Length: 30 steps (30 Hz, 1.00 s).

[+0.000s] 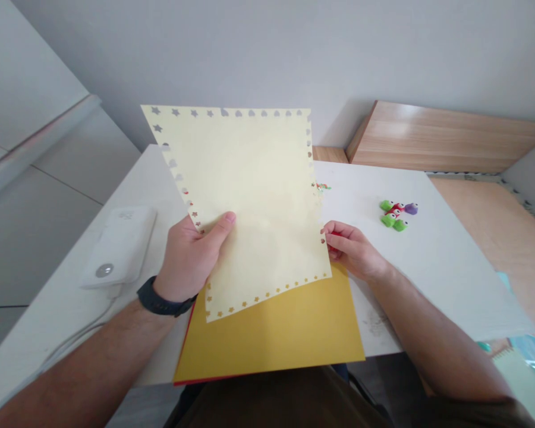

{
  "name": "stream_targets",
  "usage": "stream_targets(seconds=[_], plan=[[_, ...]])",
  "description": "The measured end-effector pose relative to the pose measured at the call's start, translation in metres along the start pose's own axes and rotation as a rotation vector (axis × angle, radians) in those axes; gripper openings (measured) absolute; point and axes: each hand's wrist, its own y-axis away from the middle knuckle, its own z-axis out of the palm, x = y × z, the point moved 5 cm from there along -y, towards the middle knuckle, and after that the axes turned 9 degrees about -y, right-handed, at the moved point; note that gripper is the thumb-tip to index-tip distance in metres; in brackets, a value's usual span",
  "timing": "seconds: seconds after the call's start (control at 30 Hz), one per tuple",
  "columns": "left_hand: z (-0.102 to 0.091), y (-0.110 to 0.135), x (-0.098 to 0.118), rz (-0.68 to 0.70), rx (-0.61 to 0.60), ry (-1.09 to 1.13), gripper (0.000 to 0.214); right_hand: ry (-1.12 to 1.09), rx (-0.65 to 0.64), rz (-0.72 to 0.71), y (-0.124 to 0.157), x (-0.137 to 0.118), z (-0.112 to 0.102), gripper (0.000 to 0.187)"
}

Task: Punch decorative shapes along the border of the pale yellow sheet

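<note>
A pale yellow sheet of paper (pixel 258 172) is held up and tilted in front of me. Star, heart and flower-shaped holes run along its edges. My left hand (pixel 191 255) grips its left edge, thumb flat on the front and fingers hidden behind. At the right edge, my right hand (pixel 355 248) is closed round a small red craft punch (pixel 334 253), mostly hidden by the fingers and the paper. Below lies a golden-yellow sheet (pixel 276 339) with red showing under its left and bottom edges.
On the white table (pixel 383 279) a cluster of small green, red and purple punches (pixel 395 215) lies at the right. Tiny coloured paper bits (pixel 323 187) sit behind the sheet. A white power bank (pixel 120 244) with a cable is at the left. A wooden panel (pixel 437 137) stands behind.
</note>
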Motion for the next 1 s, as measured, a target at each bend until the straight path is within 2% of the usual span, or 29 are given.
stream_targets(seconds=[0.57,0.83,1.0], plan=[[0.005,0.0,-0.005,-0.131,-0.008,0.171,0.036,0.075,0.035,-0.077,0.001,-0.003,0.0,0.021],[0.006,-0.001,-0.009,-0.121,-0.029,0.24,0.039,0.09,0.027,-0.111,0.001,-0.005,0.002,0.02],[0.006,-0.001,-0.01,-0.128,-0.032,0.245,0.039,0.119,0.07,-0.137,-0.002,-0.006,0.0,0.021]])
